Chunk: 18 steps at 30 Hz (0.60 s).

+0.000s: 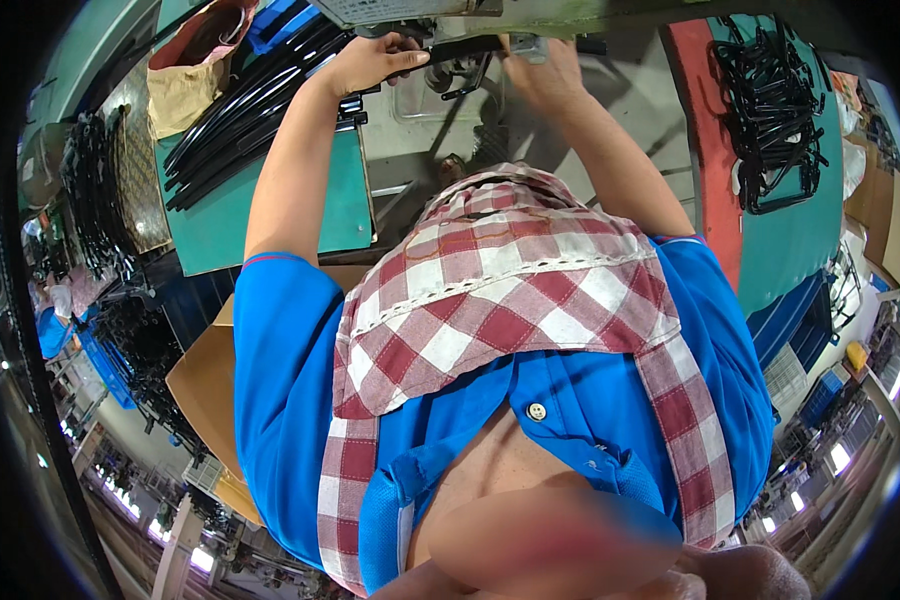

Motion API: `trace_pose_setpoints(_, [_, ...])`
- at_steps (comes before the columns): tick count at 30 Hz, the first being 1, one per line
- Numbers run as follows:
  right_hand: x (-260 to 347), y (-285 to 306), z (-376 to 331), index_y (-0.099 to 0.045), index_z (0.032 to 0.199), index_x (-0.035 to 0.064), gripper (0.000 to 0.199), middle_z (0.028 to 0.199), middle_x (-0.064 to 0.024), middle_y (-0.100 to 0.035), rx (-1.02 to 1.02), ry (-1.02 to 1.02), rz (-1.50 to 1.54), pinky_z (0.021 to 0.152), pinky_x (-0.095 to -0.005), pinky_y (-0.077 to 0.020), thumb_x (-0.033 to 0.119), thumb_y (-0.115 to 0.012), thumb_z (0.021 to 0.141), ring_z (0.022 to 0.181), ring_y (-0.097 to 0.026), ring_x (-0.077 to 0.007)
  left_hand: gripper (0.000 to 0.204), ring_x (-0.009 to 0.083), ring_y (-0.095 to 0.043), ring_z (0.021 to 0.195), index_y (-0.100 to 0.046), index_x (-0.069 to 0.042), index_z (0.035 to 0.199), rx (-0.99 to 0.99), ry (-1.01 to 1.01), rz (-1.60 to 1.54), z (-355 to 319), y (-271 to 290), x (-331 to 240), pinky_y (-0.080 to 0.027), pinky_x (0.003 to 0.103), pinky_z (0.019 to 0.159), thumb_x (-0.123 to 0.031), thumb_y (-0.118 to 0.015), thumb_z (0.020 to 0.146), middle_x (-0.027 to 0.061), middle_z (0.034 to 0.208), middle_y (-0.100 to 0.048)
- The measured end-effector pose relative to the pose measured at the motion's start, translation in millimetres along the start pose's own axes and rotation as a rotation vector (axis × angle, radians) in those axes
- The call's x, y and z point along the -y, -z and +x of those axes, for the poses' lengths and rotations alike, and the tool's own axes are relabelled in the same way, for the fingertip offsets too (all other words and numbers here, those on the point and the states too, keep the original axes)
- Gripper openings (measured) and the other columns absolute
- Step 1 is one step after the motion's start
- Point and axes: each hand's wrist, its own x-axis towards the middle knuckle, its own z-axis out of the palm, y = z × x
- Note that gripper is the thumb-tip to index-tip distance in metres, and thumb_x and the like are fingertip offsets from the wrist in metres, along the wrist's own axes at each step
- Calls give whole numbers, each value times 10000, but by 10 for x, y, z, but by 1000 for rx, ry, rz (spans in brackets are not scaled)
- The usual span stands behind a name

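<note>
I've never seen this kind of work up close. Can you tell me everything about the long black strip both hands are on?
The long black strip looks like glossy, slightly curved plastic or rubber. It lies crosswise at a grey machine near the top of the view. The left hand grips one end from above; the right hand holds the other. Its underside is hidden.

A green-topped workbench [300,215] is seen at the left, and a second green surface [805,230] at the right is bordered by a red strip [705,150]. A grey machine bed [420,140] is set between them. Blue plastic crates [105,365] are stacked by the left rim. Bright windows [840,455] are seen low at the right, where daylight is let in.
</note>
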Motion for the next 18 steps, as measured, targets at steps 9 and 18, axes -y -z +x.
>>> trace_pose_setpoints(9, [-559, 14, -346, -589, 1065, 137, 284, 1033, -48, -612, 179, -90, -83, 943, -473, -376, 239, -654, 807, 1006, -584, -284, 324, 97, -565, 681, -666, -22, 973, -91, -109, 239, 95, -26, 126, -462, 279, 600, -337, -691, 905, 16, 769, -630])
trace_pose_setpoints(18, [134, -216, 52, -621, 1114, 103, 464, 1127, -123, -630, 191, -5, 339, 956, -449, -390, 460, -668, 822, 1149, -527, -284, 551, 175, -569, 629, -628, -66, 1236, -42, -96, 357, 3, -51, -92, -467, 332, 619, -513, -585, 917, 90, 677, -599])
